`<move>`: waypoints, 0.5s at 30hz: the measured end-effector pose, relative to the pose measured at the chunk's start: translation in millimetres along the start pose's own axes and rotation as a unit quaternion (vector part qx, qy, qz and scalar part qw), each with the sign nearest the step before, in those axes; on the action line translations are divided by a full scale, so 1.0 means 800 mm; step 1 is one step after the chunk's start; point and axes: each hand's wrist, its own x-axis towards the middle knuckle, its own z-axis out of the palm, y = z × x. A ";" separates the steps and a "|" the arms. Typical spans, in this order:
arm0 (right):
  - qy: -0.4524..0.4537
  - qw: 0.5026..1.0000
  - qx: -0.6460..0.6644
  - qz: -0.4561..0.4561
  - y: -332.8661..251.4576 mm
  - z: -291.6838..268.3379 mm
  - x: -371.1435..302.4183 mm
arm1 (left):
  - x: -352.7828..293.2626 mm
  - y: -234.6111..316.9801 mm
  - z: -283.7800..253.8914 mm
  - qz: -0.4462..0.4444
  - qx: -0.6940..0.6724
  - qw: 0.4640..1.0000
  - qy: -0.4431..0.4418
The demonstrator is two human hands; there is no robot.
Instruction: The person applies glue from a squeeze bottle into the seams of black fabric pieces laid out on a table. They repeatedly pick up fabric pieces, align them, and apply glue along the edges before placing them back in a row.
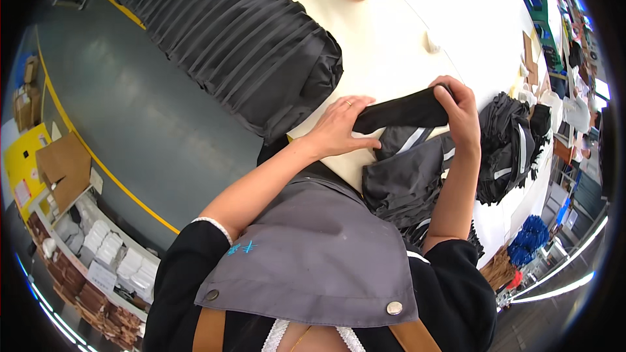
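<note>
Pinches the black fabric strip in the right hand, steadies its other end with spread left hand, seemingly for flatness.

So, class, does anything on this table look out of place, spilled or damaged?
No spill or damage stands out. The dark heap with pale strips, right of the right hand, looks untidy: its pieces lie jumbled, while the black stack at upper left has folds in fairly even rows.
</note>
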 end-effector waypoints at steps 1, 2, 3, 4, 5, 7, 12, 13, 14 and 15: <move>0.000 0.999 0.042 0.015 -0.007 0.002 -0.005 | 0.001 -0.003 0.001 -0.045 -0.018 0.998 -0.045; 0.041 0.999 0.025 0.016 -0.008 0.007 -0.005 | -0.002 -0.007 -0.001 -0.066 -0.022 0.997 -0.046; 0.072 0.997 0.023 0.005 -0.006 0.011 -0.003 | -0.011 -0.009 -0.006 -0.106 -0.068 0.992 -0.016; 0.092 0.995 0.043 0.023 -0.002 0.016 0.003 | -0.029 -0.010 -0.013 -0.166 -0.108 0.980 -0.003; 0.107 0.991 0.071 0.036 0.004 0.020 0.010 | -0.050 -0.011 -0.021 -0.203 -0.155 0.967 0.025; 0.148 0.980 0.114 0.063 0.022 0.041 0.026 | -0.084 -0.017 -0.039 -0.248 -0.183 0.948 0.077; 0.137 0.984 -0.066 -0.092 0.062 0.138 0.064 | -0.154 -0.017 -0.066 -0.314 -0.257 0.874 0.268; 0.140 0.983 -0.044 -0.111 0.067 0.156 0.074 | -0.161 -0.018 -0.071 -0.330 -0.245 0.863 0.295; 0.152 0.981 -0.070 -0.098 0.071 0.174 0.084 | -0.164 -0.021 -0.076 -0.330 -0.174 0.871 0.319; 0.161 0.977 -0.089 -0.112 0.075 0.189 0.093 | -0.165 -0.025 -0.081 -0.323 -0.109 0.876 0.342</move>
